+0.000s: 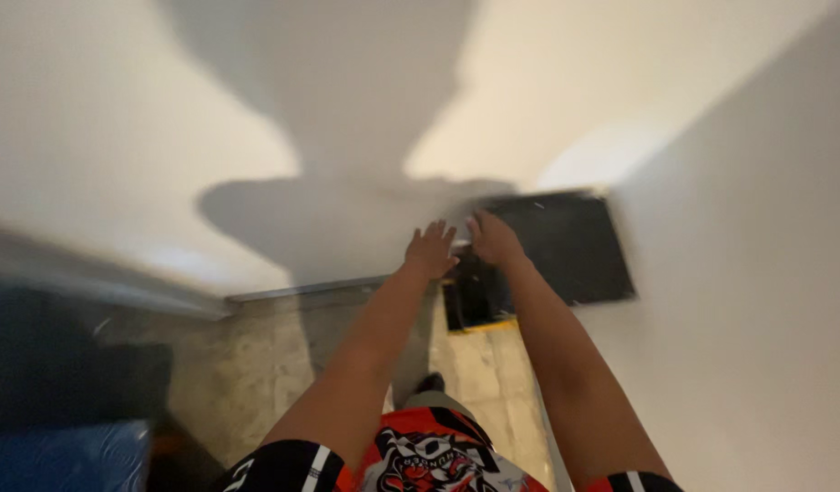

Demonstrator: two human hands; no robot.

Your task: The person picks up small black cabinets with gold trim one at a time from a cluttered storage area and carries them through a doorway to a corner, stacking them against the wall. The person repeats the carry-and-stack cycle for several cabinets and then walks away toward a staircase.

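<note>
Both arms reach out to a white wall point(347, 109). Left hand point(430, 251) lies flat on it, fingers spread, holding nothing. Right hand point(493, 239) grips the upper left edge of a black panel point(575, 246), which sits tilted in the corner by the side wall point(757, 273). Exact grip is blurred. Risk: panel slips or swings, since only one hand holds it. Below, a stone floor point(247, 364); a blue thing point(65, 456) lower left, well apart.

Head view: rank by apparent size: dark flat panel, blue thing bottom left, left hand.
1. Dark flat rectangular panel, largest.
2. Blurred blue object, cut off by the frame and nearer the camera, so unsure.
3. Left hand, smallest; right hand looks alike.
</note>
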